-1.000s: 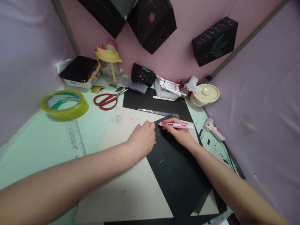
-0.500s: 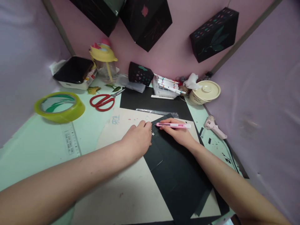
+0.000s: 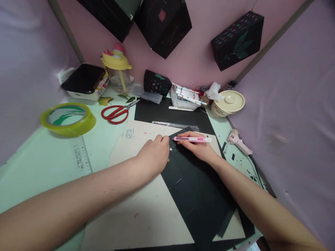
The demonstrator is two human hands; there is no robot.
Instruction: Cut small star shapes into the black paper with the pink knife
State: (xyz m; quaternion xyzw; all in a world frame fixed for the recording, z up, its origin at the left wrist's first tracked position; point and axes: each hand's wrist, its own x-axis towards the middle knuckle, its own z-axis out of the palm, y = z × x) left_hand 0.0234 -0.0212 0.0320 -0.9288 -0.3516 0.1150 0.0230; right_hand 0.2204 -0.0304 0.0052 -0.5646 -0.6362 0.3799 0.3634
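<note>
My right hand (image 3: 197,144) is closed round a pink craft knife (image 3: 192,139). Its blade points left and meets the black card (image 3: 201,190) right by my left fingertips. Small star-shaped cut-outs show pale in the card near the blade. With its fingers curled together, my left hand (image 3: 155,153) grips the card's upper left edge; the fingertips are partly hidden. Beneath the card lies a large cream sheet (image 3: 138,212) with blue marks at its top left.
Red scissors (image 3: 116,114), a yellow tape roll (image 3: 68,119) and a clear ruler (image 3: 81,155) lie on the left. White markers (image 3: 188,96) fill a basket at the back. A lidded cream bowl (image 3: 227,103) and a glue gun (image 3: 238,141) stand right. Decorated black boxes (image 3: 238,42) hang above.
The craft knife has shifted very slightly left with my right hand. My left hand stays at the card's edge. The whole view has moved a little.
</note>
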